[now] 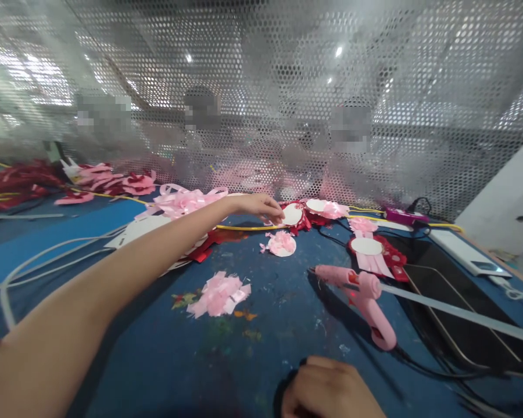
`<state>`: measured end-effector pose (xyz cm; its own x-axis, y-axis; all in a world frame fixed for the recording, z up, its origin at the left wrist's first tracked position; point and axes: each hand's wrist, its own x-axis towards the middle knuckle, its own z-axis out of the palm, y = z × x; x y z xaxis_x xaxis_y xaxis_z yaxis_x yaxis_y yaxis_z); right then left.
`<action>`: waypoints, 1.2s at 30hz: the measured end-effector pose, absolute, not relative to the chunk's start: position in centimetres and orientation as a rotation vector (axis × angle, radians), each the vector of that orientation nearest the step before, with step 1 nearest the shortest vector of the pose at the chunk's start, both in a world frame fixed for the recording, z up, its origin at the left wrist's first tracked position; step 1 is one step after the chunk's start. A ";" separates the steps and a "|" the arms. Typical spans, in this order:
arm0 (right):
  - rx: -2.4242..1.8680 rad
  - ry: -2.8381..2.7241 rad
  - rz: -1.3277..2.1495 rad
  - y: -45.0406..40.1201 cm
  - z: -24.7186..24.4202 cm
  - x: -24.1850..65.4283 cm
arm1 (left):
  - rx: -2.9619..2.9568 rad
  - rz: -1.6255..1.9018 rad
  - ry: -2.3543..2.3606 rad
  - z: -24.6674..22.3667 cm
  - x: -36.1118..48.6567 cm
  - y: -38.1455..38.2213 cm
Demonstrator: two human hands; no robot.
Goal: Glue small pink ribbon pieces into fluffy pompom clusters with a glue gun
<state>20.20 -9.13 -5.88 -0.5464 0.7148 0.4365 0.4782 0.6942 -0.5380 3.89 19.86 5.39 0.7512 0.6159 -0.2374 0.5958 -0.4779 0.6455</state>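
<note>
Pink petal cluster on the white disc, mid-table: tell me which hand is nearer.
Left. The left hand is just behind the pink petal cluster; the right hand is well in front of it, at the bottom of the view.

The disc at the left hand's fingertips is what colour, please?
The round disc is white, seen best in the head view.

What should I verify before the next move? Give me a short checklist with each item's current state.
1. Left hand grip: cannot tell; fingertips are at a white disc, contact unclear.
2. Right hand apart from the pink glue gun: ok.
3. Clear glue stick seated in the gun's rear: ok.
4. Nozzle apart from the nearer pink ribbon cluster: ok.
5. Nozzle temperature: cannot tell.
</note>
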 end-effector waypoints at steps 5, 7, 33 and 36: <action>-0.969 -2.213 0.577 -9.8 -3.9 21.0 | 2.215 0.264 0.990 2.9 3.9 17.5; -0.986 -2.227 0.571 -10.1 -3.6 21.1 | 2.212 0.301 0.966 1.8 3.6 16.4; -1.091 -2.242 0.638 -10.6 -3.3 20.6 | 1.846 0.613 0.602 -2.9 7.0 15.5; -1.094 -2.235 0.641 -10.6 -3.1 20.6 | 1.842 0.632 0.622 -2.9 7.2 15.9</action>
